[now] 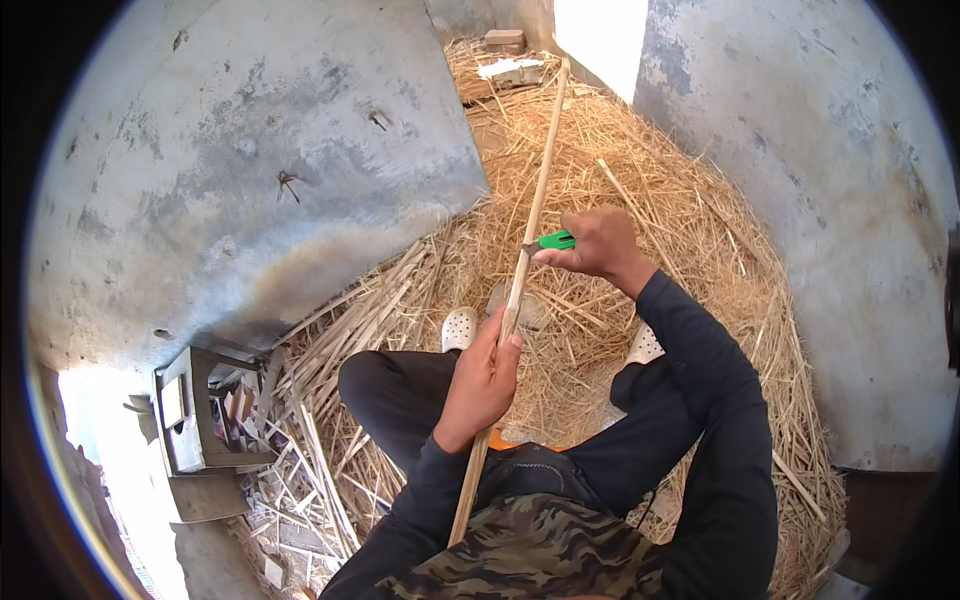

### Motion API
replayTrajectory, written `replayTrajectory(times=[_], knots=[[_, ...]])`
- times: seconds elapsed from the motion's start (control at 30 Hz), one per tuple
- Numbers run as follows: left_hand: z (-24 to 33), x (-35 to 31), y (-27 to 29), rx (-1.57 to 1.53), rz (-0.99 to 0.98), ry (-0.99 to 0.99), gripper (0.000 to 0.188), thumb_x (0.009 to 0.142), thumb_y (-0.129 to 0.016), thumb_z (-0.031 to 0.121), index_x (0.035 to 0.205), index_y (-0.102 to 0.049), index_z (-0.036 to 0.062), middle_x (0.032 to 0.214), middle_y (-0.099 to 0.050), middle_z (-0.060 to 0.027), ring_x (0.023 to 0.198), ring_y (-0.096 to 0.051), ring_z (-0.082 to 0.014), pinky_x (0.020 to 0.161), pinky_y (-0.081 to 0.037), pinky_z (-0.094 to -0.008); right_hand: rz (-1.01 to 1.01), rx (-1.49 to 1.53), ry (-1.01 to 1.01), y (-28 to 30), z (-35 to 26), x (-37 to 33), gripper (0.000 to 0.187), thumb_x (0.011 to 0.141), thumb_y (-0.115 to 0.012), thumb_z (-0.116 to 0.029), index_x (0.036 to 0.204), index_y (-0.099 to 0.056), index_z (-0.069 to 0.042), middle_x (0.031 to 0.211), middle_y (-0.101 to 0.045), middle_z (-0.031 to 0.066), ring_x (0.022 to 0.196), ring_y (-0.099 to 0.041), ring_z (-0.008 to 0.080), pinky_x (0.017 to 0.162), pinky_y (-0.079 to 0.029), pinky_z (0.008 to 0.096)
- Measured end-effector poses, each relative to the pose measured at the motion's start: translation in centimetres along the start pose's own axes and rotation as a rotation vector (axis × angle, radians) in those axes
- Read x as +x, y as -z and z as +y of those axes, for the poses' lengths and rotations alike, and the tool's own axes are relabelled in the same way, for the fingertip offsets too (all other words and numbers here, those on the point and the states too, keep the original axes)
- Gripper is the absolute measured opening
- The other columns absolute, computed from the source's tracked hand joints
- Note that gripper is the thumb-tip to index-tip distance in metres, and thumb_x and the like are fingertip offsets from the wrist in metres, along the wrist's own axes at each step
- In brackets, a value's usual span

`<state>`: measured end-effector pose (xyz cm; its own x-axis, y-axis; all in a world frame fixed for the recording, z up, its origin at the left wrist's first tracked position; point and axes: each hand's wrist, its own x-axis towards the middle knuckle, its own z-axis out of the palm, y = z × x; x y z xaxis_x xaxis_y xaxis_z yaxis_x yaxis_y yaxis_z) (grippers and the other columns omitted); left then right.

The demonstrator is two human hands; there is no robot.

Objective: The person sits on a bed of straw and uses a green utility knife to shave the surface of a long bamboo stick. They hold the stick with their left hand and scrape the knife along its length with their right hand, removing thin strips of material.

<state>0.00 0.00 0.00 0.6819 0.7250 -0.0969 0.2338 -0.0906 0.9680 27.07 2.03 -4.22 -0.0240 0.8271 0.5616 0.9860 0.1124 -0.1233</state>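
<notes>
A long, pale strip of split bamboo or wood [541, 185] runs from my lap away toward the far wall. My left hand [482, 382] is wrapped round its nearer part, just above my lap. Farther along, my right hand [598, 243] grips a green-handled utility knife [556, 241]. The knife's dark blade end meets the strip's right side at an angle. Most of the knife's handle is hidden inside my right fist.
Straw and shavings [690, 220] cover the floor around my feet, with split strips [355, 325] heaped at left. Worn grey walls [250, 150] rise on both sides. A small wooden cabinet [205, 410] stands at the left, and bricks [504, 40] lie at the far end.
</notes>
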Motion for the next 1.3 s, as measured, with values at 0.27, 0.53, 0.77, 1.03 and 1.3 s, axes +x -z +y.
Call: replayTrajectory(times=[0.27, 0.53, 0.77, 1.03, 1.3], knots=[[1.1, -0.9, 1.6, 0.120, -0.109, 0.090, 0.044, 0.100, -0.050, 0.018, 0.137, -0.043, -0.0046, 0.088, -0.059, -0.0143, 0.078, -0.056, -0.0164, 0.074, -0.047, -0.0309, -0.094, -0.010, -0.443, -2.2, 7.8, 3.6, 0.077, 0.084, -0.036, -0.083, 0.057, -0.056, -0.014, 0.046, -0.047, 0.0026, 0.041, -0.048, 0.0176, 0.040, -0.038, 0.0374], [1.8, -3.4, 0.7, -0.070, -0.240, 0.138, 0.041, 0.103, -0.046, 0.015, 0.140, -0.041, -0.0015, 0.078, -0.041, 0.0014, 0.068, -0.038, -0.0054, 0.061, -0.036, -0.0229, 0.060, -0.040, -0.669, -1.7, 14.6, 2.2, 0.078, 0.091, -0.033, -0.076, 0.057, -0.052, -0.009, 0.048, -0.044, 0.0045, 0.042, -0.045, 0.0190, 0.040, -0.033, 0.0376], [-0.8, -6.9, 0.8, -0.183, -0.289, 0.218, 0.042, 0.103, -0.047, 0.016, 0.140, -0.041, -0.0013, 0.077, -0.040, 0.0041, 0.067, -0.037, -0.0048, 0.059, -0.034, -0.0225, -0.016, -0.238, -0.799, -0.9, 17.0, -1.6, 0.083, 0.091, -0.025, -0.078, 0.057, -0.049, -0.006, 0.053, -0.046, 0.0062, 0.051, -0.049, 0.0225, 0.049, -0.037, 0.0408], [-0.4, -7.9, 2.7, -0.216, -0.293, 0.311, 0.039, 0.104, -0.043, 0.022, 0.138, -0.043, 0.0022, 0.072, -0.049, 0.0023, 0.052, -0.042, -0.0036, 0.047, -0.035, -0.0196, 0.008, -0.007, -0.929, 1.1, 12.4, -0.5, 0.090, 0.091, -0.020, -0.078, 0.055, -0.050, -0.002, 0.058, -0.050, 0.0130, 0.055, -0.052, 0.0293, 0.052, -0.037, 0.0463], [0.0, -2.0, 4.4, -0.406, -0.126, 0.196, 0.040, 0.105, -0.039, 0.024, 0.139, -0.042, 0.0039, 0.071, -0.051, -0.0001, 0.041, -0.038, -0.0034, 0.041, -0.032, -0.0169, -0.157, 0.201, -0.325, 0.7, -3.9, 0.6, 0.077, 0.086, -0.037, -0.081, 0.056, -0.055, -0.013, 0.045, -0.040, 0.0008, 0.038, -0.041, 0.0170, 0.038, -0.031, 0.0351]])
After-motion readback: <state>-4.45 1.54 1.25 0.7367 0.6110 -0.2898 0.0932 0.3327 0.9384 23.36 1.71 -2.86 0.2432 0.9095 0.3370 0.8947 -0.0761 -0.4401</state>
